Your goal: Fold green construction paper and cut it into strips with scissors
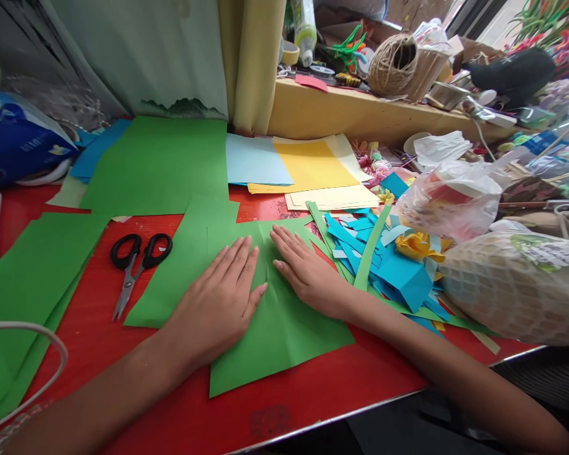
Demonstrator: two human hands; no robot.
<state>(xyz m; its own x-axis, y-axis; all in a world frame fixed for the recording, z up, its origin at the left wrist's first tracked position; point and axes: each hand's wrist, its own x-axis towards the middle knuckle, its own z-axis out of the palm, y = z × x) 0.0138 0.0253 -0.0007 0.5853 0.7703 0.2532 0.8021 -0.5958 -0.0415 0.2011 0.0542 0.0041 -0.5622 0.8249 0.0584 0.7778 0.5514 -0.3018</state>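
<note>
At far left, a blue package (23, 142) bears pale lettering too blurred to read, near green paper (33, 259) on a red tabletop (184, 423). Black-handled scissors (127, 287) lie with blades slightly parted. At center, a person's left hand (220, 294) rests flat, its fingers (239, 256) nearly together and thumb apart, on a creased green sheet (284, 341). The right hand (308, 275) also lies flat, fingers close together. The sheet lies beneath both, its crease between them. At right, blue scraps (398, 278) sit beside a bag (497, 291) whose label (538, 249) is illegible.
</note>
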